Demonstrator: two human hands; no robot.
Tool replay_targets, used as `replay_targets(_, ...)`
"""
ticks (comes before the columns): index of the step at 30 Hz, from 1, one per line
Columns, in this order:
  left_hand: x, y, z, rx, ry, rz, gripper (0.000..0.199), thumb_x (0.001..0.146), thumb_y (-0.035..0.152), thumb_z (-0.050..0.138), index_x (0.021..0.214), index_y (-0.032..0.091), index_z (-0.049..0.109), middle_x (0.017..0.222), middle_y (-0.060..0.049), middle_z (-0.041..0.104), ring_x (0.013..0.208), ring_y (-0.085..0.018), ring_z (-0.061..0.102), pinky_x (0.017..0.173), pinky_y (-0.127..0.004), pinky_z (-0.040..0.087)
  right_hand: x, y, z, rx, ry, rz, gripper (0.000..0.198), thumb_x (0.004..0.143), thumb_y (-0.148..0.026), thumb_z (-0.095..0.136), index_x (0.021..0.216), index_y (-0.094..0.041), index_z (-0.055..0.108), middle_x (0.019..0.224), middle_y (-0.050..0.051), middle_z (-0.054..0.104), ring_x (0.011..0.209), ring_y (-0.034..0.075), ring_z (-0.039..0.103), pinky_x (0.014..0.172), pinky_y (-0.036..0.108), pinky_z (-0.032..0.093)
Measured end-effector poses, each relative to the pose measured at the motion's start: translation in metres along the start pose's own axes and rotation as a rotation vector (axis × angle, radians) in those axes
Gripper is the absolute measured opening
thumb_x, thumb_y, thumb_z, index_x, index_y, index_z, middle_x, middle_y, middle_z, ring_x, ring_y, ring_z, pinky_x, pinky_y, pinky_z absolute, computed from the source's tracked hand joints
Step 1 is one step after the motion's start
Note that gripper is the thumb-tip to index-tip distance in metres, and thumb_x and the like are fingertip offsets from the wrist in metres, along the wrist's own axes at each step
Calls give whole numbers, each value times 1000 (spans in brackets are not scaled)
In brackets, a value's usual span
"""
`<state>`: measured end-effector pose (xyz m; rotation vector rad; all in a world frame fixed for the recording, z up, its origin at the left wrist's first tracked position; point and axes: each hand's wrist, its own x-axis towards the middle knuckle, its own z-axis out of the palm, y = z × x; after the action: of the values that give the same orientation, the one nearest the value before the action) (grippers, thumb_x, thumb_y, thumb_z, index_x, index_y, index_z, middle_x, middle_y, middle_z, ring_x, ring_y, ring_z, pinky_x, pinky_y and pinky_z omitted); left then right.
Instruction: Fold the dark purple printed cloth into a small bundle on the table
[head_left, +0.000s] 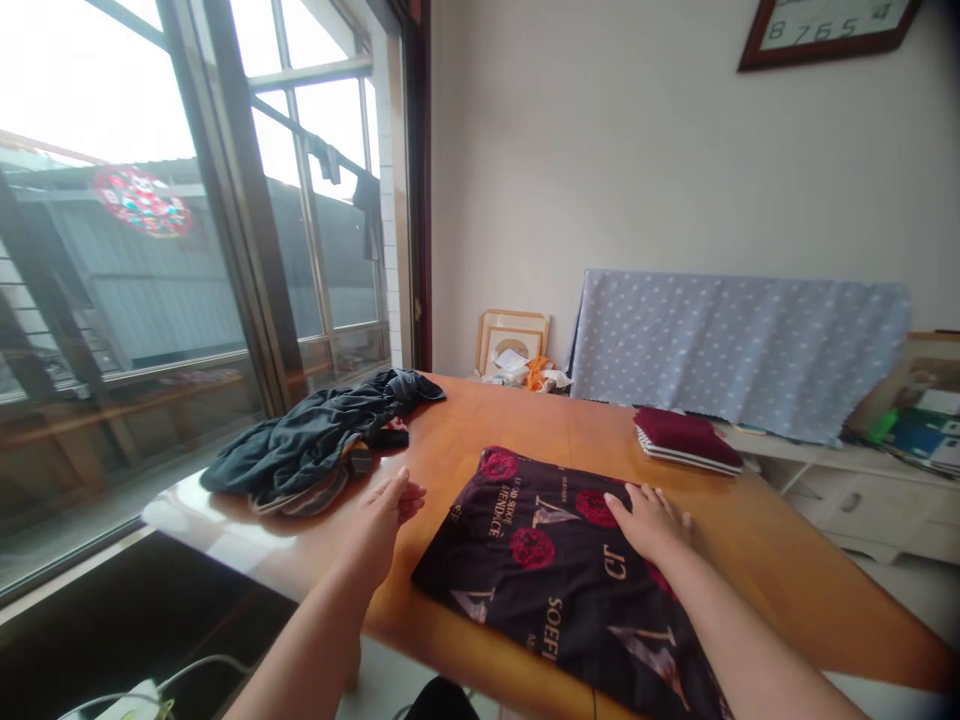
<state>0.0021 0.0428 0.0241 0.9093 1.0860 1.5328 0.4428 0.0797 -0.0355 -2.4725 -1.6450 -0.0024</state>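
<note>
A black garment [540,570] with red rose-like prints and pale lettering lies folded flat on the wooden table [480,420], its near part reaching over the front edge. My right hand [651,520] rests on its right side with fingers spread. To the left of the garment, apart from it, my left hand [394,508] hovers above the table with its fingers curled in and nothing visible in them. Just beyond that hand lies a loose heap of dark clothes [322,435], with brown and red bits showing beneath.
A folded stack with a maroon top [682,438] and striped layers sits near the table's far right edge. Behind stand a low white cabinet [862,500] and something draped with a blue dotted cloth [735,340]. A large window [135,260] borders the left.
</note>
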Motion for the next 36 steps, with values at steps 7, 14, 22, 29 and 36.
replay_targets(7,-41,12,-59,-13,27,11,25,82,40,65,82,16,73,90,-10,74,85,-21,69,82,-33,54,3,-3,4,-85,77,10,79,92,-69,20,154,-23,38,162,16,31,150,39,20,112,70,12)
replay_targets(14,-81,34,-87,127,-80,80,19,75,38,74,76,19,70,85,-6,72,84,-19,65,80,-28,49,1,-8,-19,-172,4,-122,74,94,-61,28,157,-24,33,162,16,30,151,36,20,113,66,13)
replay_targets(22,-104,38,-120,152,-114,123,27,86,43,63,88,18,72,104,-10,73,103,-24,63,83,-29,47,-45,-43,-34,-66,139,-308,62,96,-55,37,146,-19,50,153,16,46,143,37,37,113,60,27)
replay_targets(29,-103,25,-101,364,-165,237,29,88,47,63,81,19,67,83,-2,68,86,-19,62,79,-27,45,-140,-129,-45,339,259,-669,35,97,-35,43,116,-21,70,117,9,70,112,24,62,101,35,45)
replay_targets(36,-92,5,-65,592,-291,388,30,93,45,55,81,19,65,77,-1,63,74,-16,57,68,-25,44,-226,-196,-43,342,135,-834,23,93,-37,57,107,-27,72,105,6,68,102,24,59,94,37,44)
